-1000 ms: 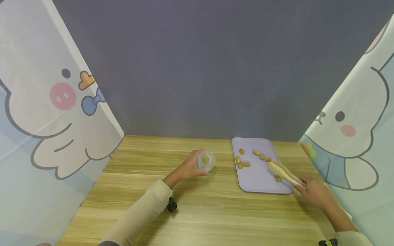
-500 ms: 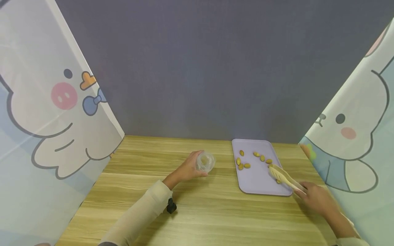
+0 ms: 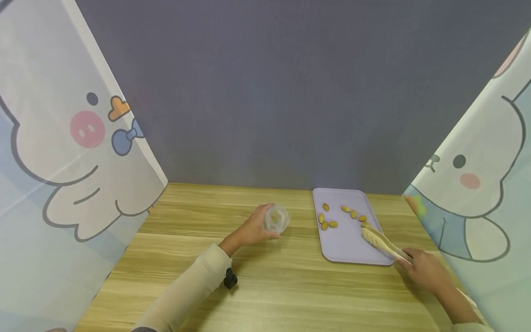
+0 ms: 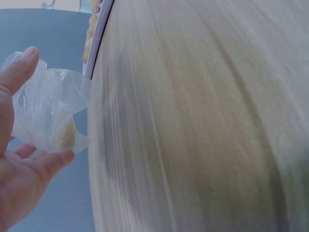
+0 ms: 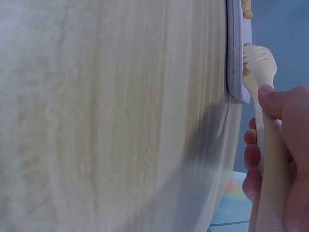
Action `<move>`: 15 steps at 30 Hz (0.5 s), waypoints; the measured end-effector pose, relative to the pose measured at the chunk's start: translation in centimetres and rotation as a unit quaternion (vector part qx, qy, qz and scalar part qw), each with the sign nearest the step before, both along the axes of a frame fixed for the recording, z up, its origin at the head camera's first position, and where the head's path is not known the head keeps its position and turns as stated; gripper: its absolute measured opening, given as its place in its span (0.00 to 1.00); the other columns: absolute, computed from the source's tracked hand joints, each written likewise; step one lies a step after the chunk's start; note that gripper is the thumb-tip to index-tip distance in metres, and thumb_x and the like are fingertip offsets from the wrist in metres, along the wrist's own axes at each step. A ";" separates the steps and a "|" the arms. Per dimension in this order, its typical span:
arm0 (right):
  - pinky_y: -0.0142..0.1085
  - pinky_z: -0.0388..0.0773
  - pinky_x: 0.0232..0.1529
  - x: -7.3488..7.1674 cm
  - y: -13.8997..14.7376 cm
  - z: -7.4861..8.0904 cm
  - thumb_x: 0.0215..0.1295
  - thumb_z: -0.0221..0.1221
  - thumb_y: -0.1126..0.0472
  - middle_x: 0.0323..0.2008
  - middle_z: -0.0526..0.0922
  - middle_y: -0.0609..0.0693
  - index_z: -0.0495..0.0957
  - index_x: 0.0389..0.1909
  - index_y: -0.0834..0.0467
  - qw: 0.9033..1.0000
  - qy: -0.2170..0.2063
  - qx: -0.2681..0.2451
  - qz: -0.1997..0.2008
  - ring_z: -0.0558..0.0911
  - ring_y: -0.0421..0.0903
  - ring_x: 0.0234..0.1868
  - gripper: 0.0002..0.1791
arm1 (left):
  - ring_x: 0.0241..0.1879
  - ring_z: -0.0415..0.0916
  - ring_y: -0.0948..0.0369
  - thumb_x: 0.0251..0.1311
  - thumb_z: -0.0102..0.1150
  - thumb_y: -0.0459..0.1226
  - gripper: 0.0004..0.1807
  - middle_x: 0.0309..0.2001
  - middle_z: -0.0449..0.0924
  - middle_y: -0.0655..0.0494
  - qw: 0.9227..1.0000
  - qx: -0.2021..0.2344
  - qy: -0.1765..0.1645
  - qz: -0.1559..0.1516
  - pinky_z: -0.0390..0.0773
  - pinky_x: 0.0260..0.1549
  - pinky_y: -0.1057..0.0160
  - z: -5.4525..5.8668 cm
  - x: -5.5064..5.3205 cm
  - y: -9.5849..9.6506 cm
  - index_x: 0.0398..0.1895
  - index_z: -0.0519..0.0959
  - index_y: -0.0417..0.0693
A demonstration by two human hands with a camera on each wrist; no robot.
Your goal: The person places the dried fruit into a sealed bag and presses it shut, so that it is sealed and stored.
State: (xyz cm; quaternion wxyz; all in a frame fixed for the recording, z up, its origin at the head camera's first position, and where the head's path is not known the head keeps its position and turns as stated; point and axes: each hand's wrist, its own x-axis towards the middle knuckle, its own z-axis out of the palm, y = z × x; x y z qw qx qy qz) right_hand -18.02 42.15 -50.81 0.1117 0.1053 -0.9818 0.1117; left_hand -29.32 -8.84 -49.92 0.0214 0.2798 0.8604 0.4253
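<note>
My left hand (image 3: 254,227) holds a clear plastic bag (image 3: 277,218) over the middle of the table, thumb on one side and fingers on the other. Through its wall, the left wrist view shows a tan nut in its shell (image 4: 67,134). On the right, my right hand (image 3: 426,271) grips cream-coloured slotted tongs (image 3: 380,241) by the handles. Their heads are low over a lilac tray (image 3: 344,249) at its right side. Several tan nuts (image 3: 333,224) lie on the tray. Part of a nut (image 5: 245,70) shows at the tong heads, otherwise covered by them.
The wood-grain table (image 3: 298,295) runs back to a dark grey panel (image 3: 265,101). Cartoon-printed sheets, one on the left (image 3: 91,193) and one on the right (image 3: 477,221), close in the sides. The tray sits near the back panel.
The tong heads have dropped slightly and closed in around the nut at the tray's right side, which they now cover. The left hand and bag stay almost still.
</note>
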 end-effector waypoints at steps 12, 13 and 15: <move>0.58 0.79 0.33 -0.2 -0.6 0.3 0.63 0.68 0.58 0.32 0.88 0.58 0.85 0.43 0.66 1.000 0.014 -0.015 -0.003 0.86 0.61 0.32 0.15 | 0.63 0.68 0.48 0.49 0.81 0.42 0.57 0.74 0.60 0.42 1.000 -0.001 -0.019 -0.001 0.73 0.61 0.44 -0.3 -0.2 0.0 0.79 0.55 0.42; 0.58 0.79 0.33 -0.2 -0.6 0.4 0.64 0.68 0.58 0.32 0.88 0.59 0.85 0.44 0.67 1.000 0.013 -0.016 -0.003 0.86 0.61 0.32 0.15 | 0.63 0.68 0.48 0.49 0.81 0.42 0.57 0.74 0.60 0.42 1.000 -0.001 -0.021 0.000 0.73 0.61 0.44 -0.3 -0.1 0.0 0.79 0.56 0.43; 0.59 0.79 0.33 -0.3 -0.7 0.4 0.64 0.68 0.58 0.33 0.88 0.60 0.84 0.45 0.68 1.000 0.010 -0.018 -0.002 0.86 0.62 0.33 0.17 | 0.63 0.68 0.47 0.49 0.81 0.42 0.57 0.73 0.60 0.42 1.000 0.002 -0.022 0.001 0.74 0.60 0.43 -0.3 0.0 0.1 0.78 0.56 0.42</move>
